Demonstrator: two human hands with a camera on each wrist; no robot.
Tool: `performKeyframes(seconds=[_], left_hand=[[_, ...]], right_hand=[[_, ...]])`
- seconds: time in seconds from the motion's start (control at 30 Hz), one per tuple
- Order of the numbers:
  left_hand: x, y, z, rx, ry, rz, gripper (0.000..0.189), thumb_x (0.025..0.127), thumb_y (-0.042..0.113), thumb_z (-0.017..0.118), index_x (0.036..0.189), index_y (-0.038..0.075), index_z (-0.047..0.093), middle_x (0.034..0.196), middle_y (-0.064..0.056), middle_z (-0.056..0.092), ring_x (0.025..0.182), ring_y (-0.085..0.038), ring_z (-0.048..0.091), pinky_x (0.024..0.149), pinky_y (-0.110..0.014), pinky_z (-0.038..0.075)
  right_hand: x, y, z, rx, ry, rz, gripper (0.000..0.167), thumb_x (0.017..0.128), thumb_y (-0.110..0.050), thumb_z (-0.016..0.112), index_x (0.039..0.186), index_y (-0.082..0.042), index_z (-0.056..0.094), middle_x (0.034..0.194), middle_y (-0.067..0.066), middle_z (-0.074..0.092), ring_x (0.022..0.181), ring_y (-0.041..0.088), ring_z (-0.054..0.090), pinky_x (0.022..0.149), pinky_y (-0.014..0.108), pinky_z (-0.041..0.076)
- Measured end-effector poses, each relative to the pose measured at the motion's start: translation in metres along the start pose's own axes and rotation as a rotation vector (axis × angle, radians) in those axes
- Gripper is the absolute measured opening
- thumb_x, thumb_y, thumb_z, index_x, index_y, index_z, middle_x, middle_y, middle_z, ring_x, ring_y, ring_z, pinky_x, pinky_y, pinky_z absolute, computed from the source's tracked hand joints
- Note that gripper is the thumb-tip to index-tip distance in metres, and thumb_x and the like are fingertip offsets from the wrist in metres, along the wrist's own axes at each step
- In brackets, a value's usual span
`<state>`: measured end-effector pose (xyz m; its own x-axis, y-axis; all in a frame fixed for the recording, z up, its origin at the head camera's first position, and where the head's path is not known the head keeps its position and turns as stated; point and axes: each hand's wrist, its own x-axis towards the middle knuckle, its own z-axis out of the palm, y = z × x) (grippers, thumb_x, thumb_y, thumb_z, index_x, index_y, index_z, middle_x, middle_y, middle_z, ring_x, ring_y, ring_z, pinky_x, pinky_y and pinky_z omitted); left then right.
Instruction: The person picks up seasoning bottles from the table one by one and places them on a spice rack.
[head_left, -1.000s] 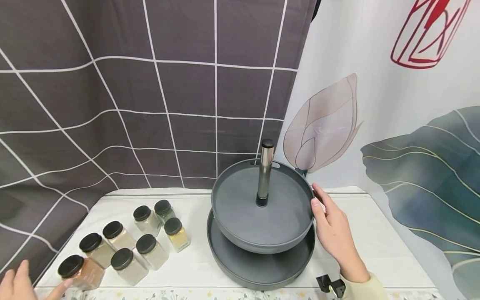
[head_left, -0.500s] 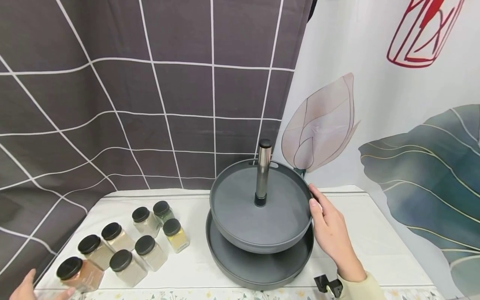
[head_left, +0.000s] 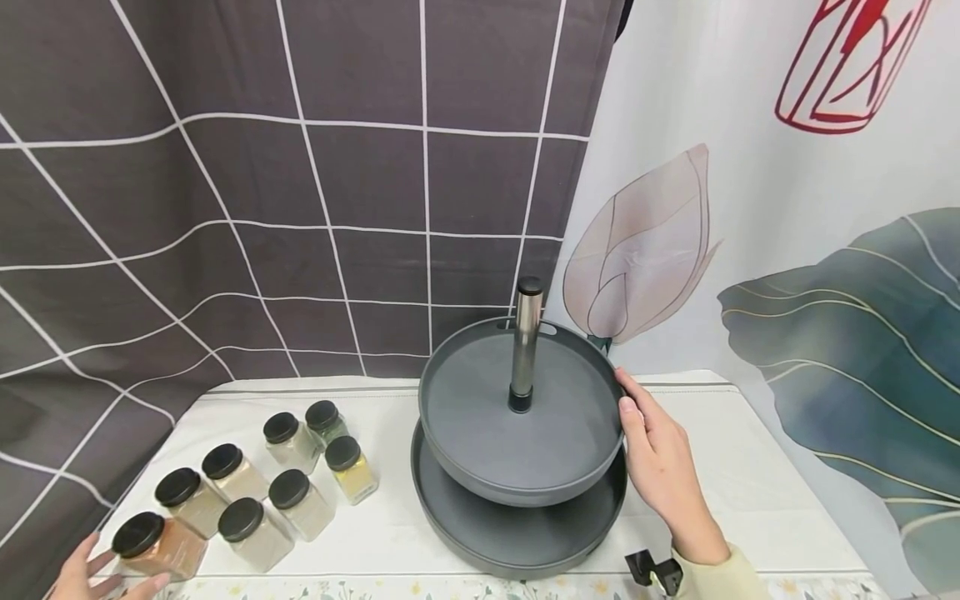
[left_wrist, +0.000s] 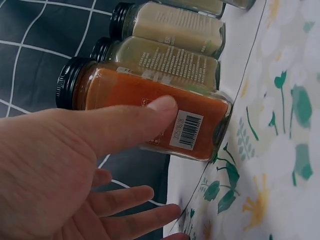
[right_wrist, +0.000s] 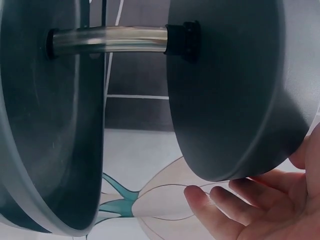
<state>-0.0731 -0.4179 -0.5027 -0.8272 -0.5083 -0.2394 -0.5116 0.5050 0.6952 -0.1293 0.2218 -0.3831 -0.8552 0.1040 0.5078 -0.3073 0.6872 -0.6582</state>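
A two-tier grey round tray stands on the white counter, its upper tier [head_left: 468,417] set above a wider-looking lower tier [head_left: 525,542]. A metal post [head_left: 527,346] with a black cap rises through the middle. My right hand [head_left: 663,462] touches the upper tier's outer right side with extended fingers, seen from below in the right wrist view. At the lower left, my left hand [head_left: 90,579] is spread around a black-lidded jar of orange-red powder [head_left: 172,550]. In the left wrist view the thumb [left_wrist: 135,120] lies across the jar's barcode side; the other fingers are apart from it.
Several other black-lidded spice jars stand left of the tray, including a yellow one [head_left: 356,479] and a green one [head_left: 327,423]. A grid-patterned dark curtain [head_left: 360,183] hangs behind. A small black clip [head_left: 654,573] sits by the right sleeve [head_left: 720,575].
My left hand has moved right, bringing its spread fingers around the orange-red jar. The right hand stays at the upper tier's edge, and the jars and tray have not moved on the counter.
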Motion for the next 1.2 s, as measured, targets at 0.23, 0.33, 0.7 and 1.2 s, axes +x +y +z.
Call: performKeyframes(seconds=[0.23,0.33,0.7,1.2], left_hand=[[0.000,0.005,-0.004,0.044,-0.113,0.008,0.124,0.082,0.024,0.084,0.149,-0.016,-0.012,0.139,-0.055,0.022,0.127,-0.067,0.034,0.079,-0.056,0.059],[0.002,0.005,-0.006,0.053,-0.170,0.117,0.111,0.085,0.026,0.082,0.152,-0.014,0.004,0.136,-0.051,0.036,0.127,-0.068,0.033,0.078,-0.052,0.060],[-0.008,0.007,-0.002,-0.048,-0.099,0.206,0.054,0.086,0.030,0.082,0.130,0.032,0.049,0.094,0.038,0.052,0.123,-0.052,0.049,0.083,-0.051,0.057],[-0.006,0.021,-0.004,-0.040,-0.217,0.032,0.093,0.083,0.029,0.084,0.145,-0.012,0.027,0.105,-0.014,0.073,0.087,-0.004,0.065,0.072,-0.029,0.058]], right_hand=[[0.000,0.000,0.001,0.007,0.008,-0.009,0.042,0.110,-0.022,0.040,0.147,-0.007,0.051,0.147,0.009,0.053,0.135,0.032,0.049,0.104,0.003,0.024],[-0.001,0.000,0.001,0.004,0.014,-0.005,0.041,0.110,-0.022,0.040,0.147,-0.007,0.051,0.147,0.008,0.054,0.134,0.028,0.049,0.104,0.003,0.025],[0.001,-0.001,0.002,0.006,0.023,-0.002,0.041,0.110,-0.022,0.040,0.147,-0.007,0.052,0.146,0.008,0.054,0.133,0.030,0.050,0.104,0.003,0.025],[-0.002,0.001,0.004,0.008,0.042,0.004,0.041,0.110,-0.021,0.041,0.147,-0.008,0.052,0.146,0.005,0.055,0.132,0.005,0.045,0.104,0.002,0.027]])
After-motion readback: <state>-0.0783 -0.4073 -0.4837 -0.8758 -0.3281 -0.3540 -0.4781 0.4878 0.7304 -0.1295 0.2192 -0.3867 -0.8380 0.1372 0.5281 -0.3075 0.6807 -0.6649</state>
